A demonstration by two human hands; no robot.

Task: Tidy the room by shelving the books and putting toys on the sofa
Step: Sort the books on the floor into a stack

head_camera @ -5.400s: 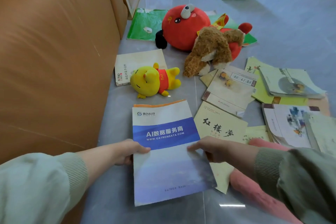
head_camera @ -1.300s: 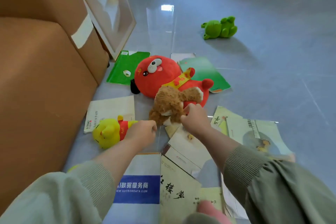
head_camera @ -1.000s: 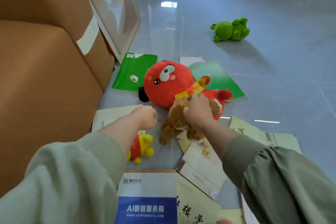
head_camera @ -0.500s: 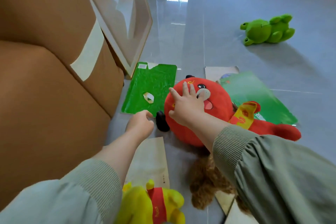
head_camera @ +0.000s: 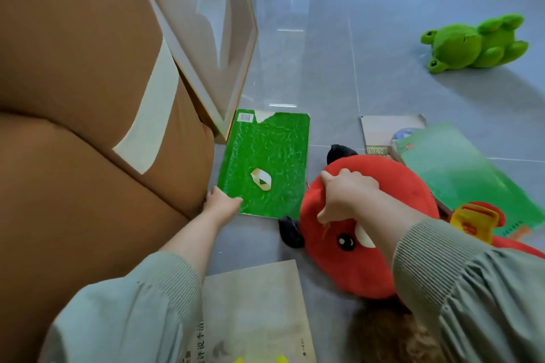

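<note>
Books (head_camera: 460,174) 4; left hand (head_camera: 221,204): green book (head_camera: 274,153); right hand (head_camera: 348,194): red plush (head_camera: 351,271).

Soft daylight is filling the scene, glaring white on the glossy floor (head_camera: 324,62). The frog toy (head_camera: 477,44) is casting a faint shadow beside itself. Wide-angle distortion is bending the sofa (head_camera: 73,97); the left sleeve (head_camera: 124,318) is blurring slightly.

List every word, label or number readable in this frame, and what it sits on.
Nothing reads clearly enough to quote.
On the cream book: a column of Chinese characters at its lower left, too blurred.
On the bright green book: a barcode sticker, digits too small.
On the teal book: a red mark and small print, unreadable.
On the grey book: a patterned title band, blurred.
On the red plush, its yellow scarf: red characters, blurred.
</note>
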